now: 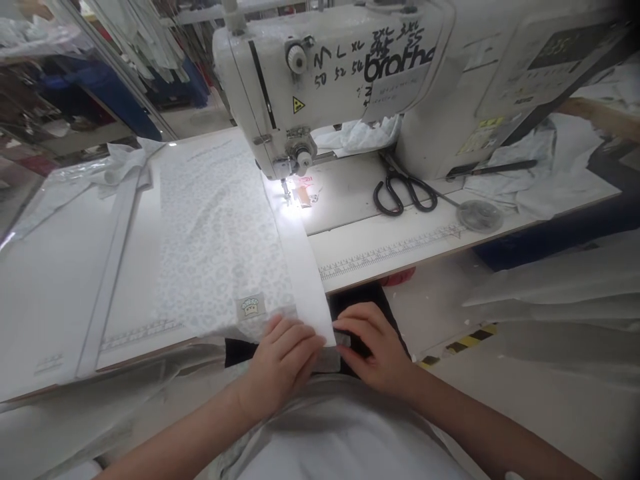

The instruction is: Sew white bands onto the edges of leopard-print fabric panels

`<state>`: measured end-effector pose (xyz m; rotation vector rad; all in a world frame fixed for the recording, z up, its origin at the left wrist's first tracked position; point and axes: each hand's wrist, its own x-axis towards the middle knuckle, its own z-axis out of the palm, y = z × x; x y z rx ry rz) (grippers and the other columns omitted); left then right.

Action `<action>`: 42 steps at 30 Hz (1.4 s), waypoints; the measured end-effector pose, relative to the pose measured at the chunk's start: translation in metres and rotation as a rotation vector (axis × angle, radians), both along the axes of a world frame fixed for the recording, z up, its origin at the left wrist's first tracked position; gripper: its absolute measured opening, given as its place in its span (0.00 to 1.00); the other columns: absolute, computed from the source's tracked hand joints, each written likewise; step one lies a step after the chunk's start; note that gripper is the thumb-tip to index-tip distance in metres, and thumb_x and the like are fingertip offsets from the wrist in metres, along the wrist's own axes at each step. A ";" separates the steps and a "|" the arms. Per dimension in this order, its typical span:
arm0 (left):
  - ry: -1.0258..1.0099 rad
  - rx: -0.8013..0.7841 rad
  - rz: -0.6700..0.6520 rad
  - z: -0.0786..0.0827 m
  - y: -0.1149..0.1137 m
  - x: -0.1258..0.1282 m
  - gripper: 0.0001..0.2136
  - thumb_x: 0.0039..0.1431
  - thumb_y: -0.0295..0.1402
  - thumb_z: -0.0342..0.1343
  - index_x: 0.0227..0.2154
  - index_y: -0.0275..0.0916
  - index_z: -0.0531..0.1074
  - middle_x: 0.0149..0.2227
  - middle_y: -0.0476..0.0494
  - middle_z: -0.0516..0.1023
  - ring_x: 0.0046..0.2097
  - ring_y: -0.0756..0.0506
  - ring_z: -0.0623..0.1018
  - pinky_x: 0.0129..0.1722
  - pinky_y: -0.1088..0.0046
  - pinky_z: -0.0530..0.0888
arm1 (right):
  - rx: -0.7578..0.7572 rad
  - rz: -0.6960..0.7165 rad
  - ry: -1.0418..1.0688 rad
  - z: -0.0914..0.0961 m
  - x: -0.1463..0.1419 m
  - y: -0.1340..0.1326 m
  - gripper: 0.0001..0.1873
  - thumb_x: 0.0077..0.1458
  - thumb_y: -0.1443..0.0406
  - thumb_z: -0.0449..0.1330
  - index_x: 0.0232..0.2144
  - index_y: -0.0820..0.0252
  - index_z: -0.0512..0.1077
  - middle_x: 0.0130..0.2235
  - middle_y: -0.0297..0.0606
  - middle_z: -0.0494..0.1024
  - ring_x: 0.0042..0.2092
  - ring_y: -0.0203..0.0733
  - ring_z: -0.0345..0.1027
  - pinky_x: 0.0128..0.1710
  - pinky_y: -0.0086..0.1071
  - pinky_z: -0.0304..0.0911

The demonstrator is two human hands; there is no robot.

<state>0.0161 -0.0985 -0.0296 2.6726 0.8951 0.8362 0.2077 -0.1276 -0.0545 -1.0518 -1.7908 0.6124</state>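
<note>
A pale leopard-print fabric piece [215, 233] lies on the sewing table, a white band [303, 267] along its right edge. The band runs from under the lit presser foot [286, 193] of the sewing machine [350, 73] down past the table's front edge. My left hand [287, 357] is closed on the fabric and band near their lower end, its fingertips partly hidden. My right hand [375, 347] pinches the band's lower right corner between thumb and fingers. A small label with a cartoon figure [250, 307] sits on the fabric left of my left hand.
Black-handled scissors [405, 193] lie right of the needle, beside a round clear disc [479, 216]. A printed ruler scale [385, 252] follows the table's front edge. A long strip [110, 273] lies at left. Crumpled fabric [545, 167] rests behind the disc.
</note>
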 end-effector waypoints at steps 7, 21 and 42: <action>-0.063 -0.239 -0.073 0.013 0.018 -0.010 0.05 0.55 0.24 0.54 0.34 0.39 0.67 0.33 0.46 0.73 0.36 0.49 0.71 0.37 0.70 0.69 | 0.295 0.169 -0.160 0.007 -0.002 0.016 0.08 0.56 0.76 0.53 0.36 0.66 0.70 0.38 0.42 0.76 0.45 0.42 0.65 0.44 0.37 0.63; 0.388 -0.243 0.150 0.020 0.098 -0.026 0.22 0.62 0.42 0.45 0.57 0.41 0.57 0.60 0.43 0.59 0.62 0.39 0.55 0.57 0.53 0.60 | 0.159 0.263 -0.226 0.025 -0.013 0.026 0.10 0.56 0.77 0.49 0.29 0.65 0.68 0.31 0.40 0.73 0.34 0.38 0.64 0.35 0.33 0.63; 0.354 -0.263 0.120 0.022 0.132 -0.024 0.15 0.62 0.29 0.42 0.51 0.37 0.62 0.57 0.38 0.63 0.59 0.39 0.60 0.52 0.53 0.66 | 0.145 0.237 -0.294 0.035 -0.025 0.106 0.11 0.55 0.77 0.49 0.31 0.64 0.70 0.32 0.40 0.74 0.34 0.39 0.65 0.36 0.33 0.64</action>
